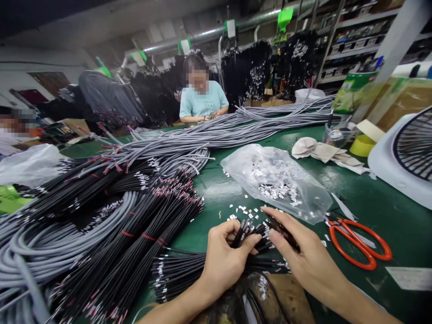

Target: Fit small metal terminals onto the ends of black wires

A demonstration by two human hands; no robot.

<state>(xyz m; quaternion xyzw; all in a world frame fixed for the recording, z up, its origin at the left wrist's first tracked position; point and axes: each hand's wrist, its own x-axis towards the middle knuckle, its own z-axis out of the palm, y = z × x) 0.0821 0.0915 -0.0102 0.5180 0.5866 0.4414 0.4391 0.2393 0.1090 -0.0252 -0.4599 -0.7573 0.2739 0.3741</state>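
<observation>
My left hand (224, 258) is closed around a small bunch of black cables (251, 231), gripping them near their ends. My right hand (297, 249) lies just to the right, its fingers stretched along a few of the same black cables and pinching them near the tips. Small metal terminals (243, 210) lie scattered on the green table (398, 220) just beyond my fingers. A clear plastic bag of terminals (278, 182) sits behind them. More black cable bundles (182, 270) lie under my left wrist.
Orange-handled scissors (359, 243) lie to the right. Large piles of black cables (128, 234) and grey cables (216, 130) cover the left and back. A white fan (405, 157), cloth gloves (320, 150) and a yellow tape roll (362, 145) stand at the right. A person in a light blue shirt (202, 101) works across the table.
</observation>
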